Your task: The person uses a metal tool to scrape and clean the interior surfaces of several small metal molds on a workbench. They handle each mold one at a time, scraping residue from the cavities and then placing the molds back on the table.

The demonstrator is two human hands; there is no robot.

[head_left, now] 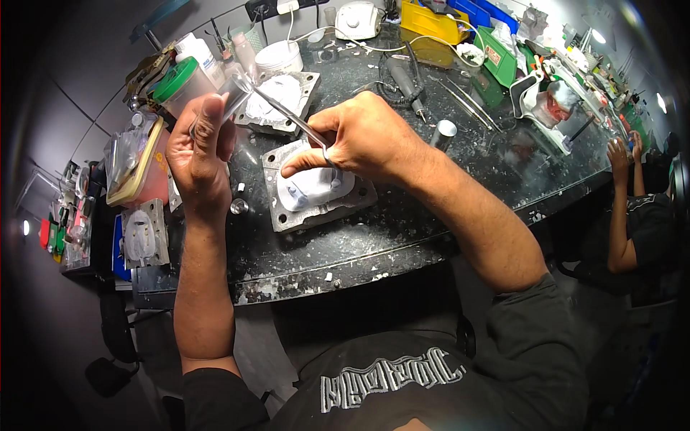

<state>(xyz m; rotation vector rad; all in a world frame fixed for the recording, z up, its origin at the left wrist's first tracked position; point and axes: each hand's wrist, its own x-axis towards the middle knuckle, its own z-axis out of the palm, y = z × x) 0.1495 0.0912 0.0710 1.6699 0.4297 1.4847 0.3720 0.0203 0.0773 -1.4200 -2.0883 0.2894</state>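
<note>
Your head-worn, wide fisheye view looks down and forward over the desk (402, 224). It sits close, with your left hand (203, 140) and right hand (359, 136) in its upper half and your dark shirt (496, 391) along the lower edge.

Part of the grey metal mould (325, 212) out of sight behind the right hand (359, 133)

Counter (323, 267) black, white-speckled. Tool (289, 115) silver. Mould frame (316, 216) grey, infill (315, 184) white. Jar lid (175, 78) green. Yellow bin (431, 27), blue bin (474, 13).
</note>
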